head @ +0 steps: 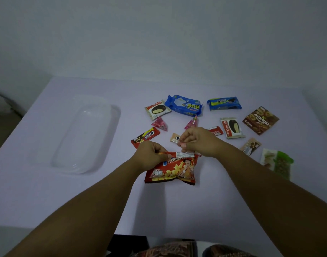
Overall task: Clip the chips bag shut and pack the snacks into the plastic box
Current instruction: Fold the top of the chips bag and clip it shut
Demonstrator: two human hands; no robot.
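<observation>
Fingers (163, 154) of left hand (151, 153) pinched on folded top edge of chips bag (171, 169), w/ right hand (198, 141) curled narrow above same fold.

Held betw. right fingertips: small pale item, poss. clip, cannot tell. Bag body flat on table (177, 204) just below fingers. Plastic box (85, 134) well apart, left of fingers. Beyond fingers: Choco Pie pack (157, 109), blue biscuit pack (185, 105), other snacks.

Box (85, 134) left of snacks (185, 105)
</observation>
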